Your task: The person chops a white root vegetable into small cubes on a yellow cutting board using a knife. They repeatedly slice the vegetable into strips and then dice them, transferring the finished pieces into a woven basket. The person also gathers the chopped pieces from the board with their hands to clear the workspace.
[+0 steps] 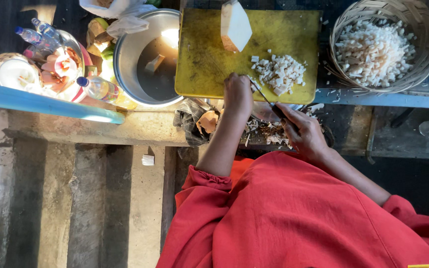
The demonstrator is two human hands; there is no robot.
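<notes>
The yellow cutting board (209, 59) carries a large pale block (235, 26) and a pile of white diced pieces (280, 73); beside it, the metal pot (130, 54) holds liquid with one chunk, and the woven basket (425, 49) is filled with more dice. The left hand (238, 94) rests with fingers curled at the board's near edge, just beside the pile. The right hand (304, 131) is clenched around the knife (263, 95), whose blade reaches the pile.

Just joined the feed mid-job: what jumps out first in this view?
The yellow cutting board at top centre stands out, with a pile of white diced pieces where the left hand presses down and the right hand holds a knife. A large uncut white chunk sits at the board's far edge. To the right, a woven basket holds more diced pieces; to the left sits a metal pot.
</notes>
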